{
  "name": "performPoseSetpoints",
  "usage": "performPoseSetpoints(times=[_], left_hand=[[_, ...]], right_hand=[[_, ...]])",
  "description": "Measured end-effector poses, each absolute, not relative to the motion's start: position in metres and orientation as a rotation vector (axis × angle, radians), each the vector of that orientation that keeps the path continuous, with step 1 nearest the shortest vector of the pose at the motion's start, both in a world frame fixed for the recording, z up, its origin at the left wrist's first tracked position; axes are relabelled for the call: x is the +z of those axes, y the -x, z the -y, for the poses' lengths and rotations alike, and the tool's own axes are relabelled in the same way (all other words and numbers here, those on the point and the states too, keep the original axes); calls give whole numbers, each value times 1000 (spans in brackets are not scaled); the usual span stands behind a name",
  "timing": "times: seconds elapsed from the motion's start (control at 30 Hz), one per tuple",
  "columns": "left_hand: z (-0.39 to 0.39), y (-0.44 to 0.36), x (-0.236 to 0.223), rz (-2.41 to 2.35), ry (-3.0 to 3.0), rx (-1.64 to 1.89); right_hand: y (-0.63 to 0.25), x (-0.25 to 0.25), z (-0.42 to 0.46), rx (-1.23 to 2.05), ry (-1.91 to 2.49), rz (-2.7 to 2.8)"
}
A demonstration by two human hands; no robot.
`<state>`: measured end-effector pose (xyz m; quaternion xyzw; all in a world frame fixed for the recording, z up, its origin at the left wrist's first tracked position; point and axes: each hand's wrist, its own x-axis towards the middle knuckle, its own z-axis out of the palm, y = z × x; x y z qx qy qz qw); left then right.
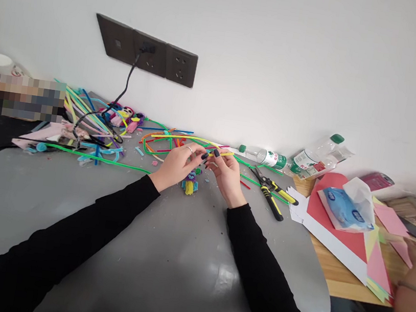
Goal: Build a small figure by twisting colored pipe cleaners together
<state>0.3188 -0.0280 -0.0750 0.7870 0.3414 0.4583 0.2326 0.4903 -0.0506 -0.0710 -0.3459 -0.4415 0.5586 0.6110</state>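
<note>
My left hand (178, 164) and my right hand (225, 175) meet over the far part of the grey table (131, 264). Between my right thumb and fingers is a yellow pipe cleaner (225, 154), held in a pinch. The left fingertips are closed right beside it, touching or nearly touching the right ones; what they grip is too small to make out. Just below the fingertips sits a small pipe-cleaner figure (190, 184) in yellow, blue and purple, partly hidden. Behind the hands lie loose pipe cleaners (172, 135) in orange, green and red.
Yellow-and-black pliers (270, 191) lie at the right, near plastic bottles (265, 156). Further right, a tissue pack (345, 209) rests on coloured paper (333, 215), close to another person's arm (414, 304). A black cord (129, 78) hangs from the wall sockets (148, 54). Small dolls (124, 116) stand back left.
</note>
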Motion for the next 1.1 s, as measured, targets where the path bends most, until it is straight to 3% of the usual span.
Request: performPoseSetpoints(times=[0.23,0.7,0.9,1.0,1.1], left_hand=[[23,-321,-75,-924,-1838,1160],[19,-315,-72,-1013,-2247,1077],[15,-313,-75,-1053,-2016,1212],[12,-311,-75,-1103,-1889,1284],[10,-309,-74,-1118,-1842,1277]], right_hand=[[-491,-72,50,1173,925,1208],[-499,-79,47,782,1167,1434],[-517,-60,43,756,1168,1576],[-563,-35,52,430,1438,1731],[-628,-23,70,288,2027,1940]])
